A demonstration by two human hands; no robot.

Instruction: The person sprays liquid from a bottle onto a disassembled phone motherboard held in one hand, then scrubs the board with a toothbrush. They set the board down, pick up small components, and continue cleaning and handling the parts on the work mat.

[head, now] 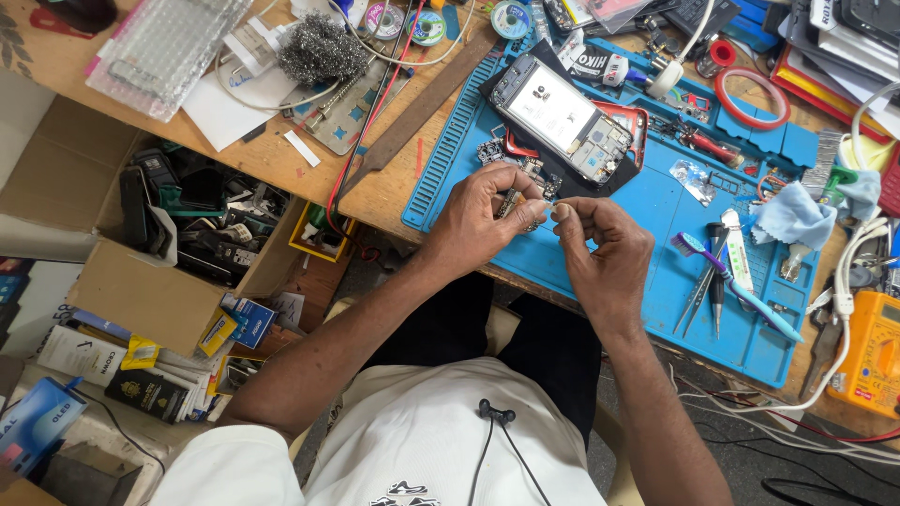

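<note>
A small circuit board point(515, 204) is held in the left hand point(483, 217), its fingers closed around the board's edges, just above the near edge of the blue work mat point(656, 281) on the counter point(272, 155). The right hand point(605, 248) is brought up against it, thumb and forefinger pinched together on something tiny at the board's end; what is pinched is too small to be told. The step in hand is judged to be fine work on the removed board, a small part being pulled from it or fitted to it.

Just beyond the hands, an opened phone point(562, 117) with a red frame is laid screen-up on the mat. To the right, tweezers point(696, 295) and a toothbrush point(736, 286) lie side by side on the mat, with a blue cloth point(792, 215) further right. A yellow multimeter point(872, 351) sits at the counter's right edge.

The next move is judged to call for a steady left grip and a light, straight pull or push by the right fingertips, so that the board is not bent.
</note>
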